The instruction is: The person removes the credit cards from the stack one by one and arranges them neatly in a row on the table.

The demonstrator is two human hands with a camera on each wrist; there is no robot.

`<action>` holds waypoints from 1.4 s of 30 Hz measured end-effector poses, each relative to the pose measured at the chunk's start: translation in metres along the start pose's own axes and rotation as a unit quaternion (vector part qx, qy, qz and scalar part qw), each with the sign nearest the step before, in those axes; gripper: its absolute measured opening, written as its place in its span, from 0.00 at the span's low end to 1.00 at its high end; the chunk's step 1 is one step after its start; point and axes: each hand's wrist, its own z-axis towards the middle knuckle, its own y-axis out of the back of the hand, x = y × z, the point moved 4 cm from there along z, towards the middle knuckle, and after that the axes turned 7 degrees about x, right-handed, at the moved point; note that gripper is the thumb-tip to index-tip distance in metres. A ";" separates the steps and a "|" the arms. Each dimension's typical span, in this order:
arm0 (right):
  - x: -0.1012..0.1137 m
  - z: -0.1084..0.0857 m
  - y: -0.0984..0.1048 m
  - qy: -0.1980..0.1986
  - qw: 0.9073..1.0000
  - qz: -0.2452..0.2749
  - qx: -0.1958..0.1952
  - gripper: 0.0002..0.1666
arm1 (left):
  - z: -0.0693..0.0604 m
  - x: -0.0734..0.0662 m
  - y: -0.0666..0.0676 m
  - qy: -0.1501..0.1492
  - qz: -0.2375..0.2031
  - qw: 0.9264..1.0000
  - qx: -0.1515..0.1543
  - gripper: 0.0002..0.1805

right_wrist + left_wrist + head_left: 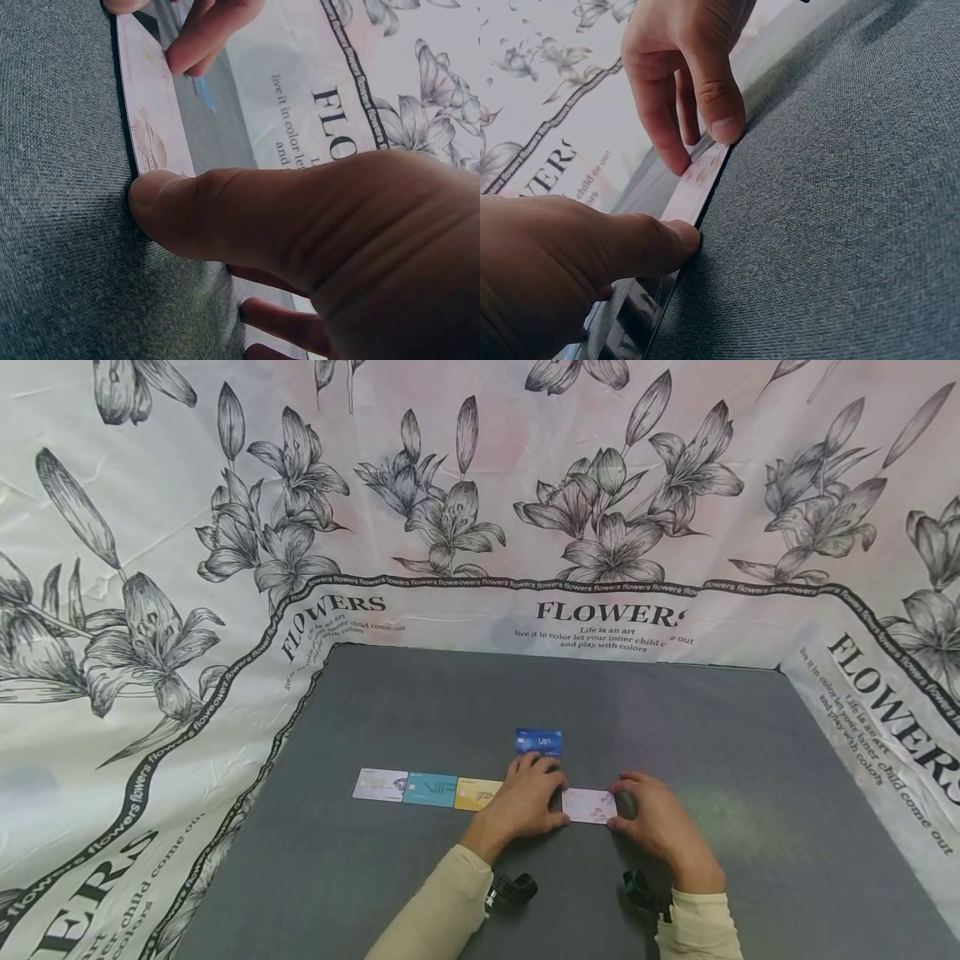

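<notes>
A pale pink card [589, 806] lies flat on the grey table at the right end of a row of cards. My left hand [525, 800] holds its left end, thumb at the near edge and a finger at the far edge. At the other end my right hand [663, 823] grips the corners between thumb and fingers. Beside the pink card, a dark card [635, 319] sits mostly hidden under my left hand. Further left run a yellow card [476, 793], a teal card [430, 789] and a whitish card [379, 784].
Just beyond my left fingertips lies a blue VIP card [538, 742], apart from the row. The grey table [420, 710] is bordered at the back and sides by a flower-printed cloth [450, 610].
</notes>
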 end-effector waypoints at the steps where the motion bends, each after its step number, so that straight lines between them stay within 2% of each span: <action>1: 0.000 0.000 0.000 -0.001 1.000 0.000 0.000 0.25 | 0.002 0.002 -0.004 -0.004 -0.005 1.000 -0.008 0.24; 7: 0.001 -0.001 -0.002 -0.011 1.000 0.004 0.000 0.25 | -0.001 0.002 -0.005 -0.012 0.000 1.000 -0.021 0.24; 8: 0.001 -0.001 -0.001 -0.014 1.000 0.004 0.001 0.25 | -0.003 0.000 -0.001 -0.010 0.003 1.000 -0.015 0.24; 18: 0.003 -0.001 -0.002 -0.025 1.000 0.008 0.006 0.25 | 0.003 0.011 -0.012 -0.024 -0.023 0.999 -0.035 0.23; 23: 0.004 -0.001 -0.001 -0.028 1.000 0.011 0.008 0.26 | -0.003 0.004 -0.004 -0.017 -0.019 0.999 -0.027 0.24; 30: 0.004 -0.001 -0.001 -0.028 0.999 0.013 0.011 0.27 | -0.005 0.003 -0.003 -0.014 -0.012 0.999 -0.030 0.25; 31: 0.004 -0.001 -0.001 -0.029 0.999 0.014 0.011 0.27 | -0.007 0.000 0.001 -0.009 -0.016 1.000 -0.022 0.25; 42: 0.004 -0.002 -0.001 -0.029 0.999 0.014 0.015 0.28 | -0.006 0.001 0.000 -0.008 -0.022 0.999 -0.025 0.26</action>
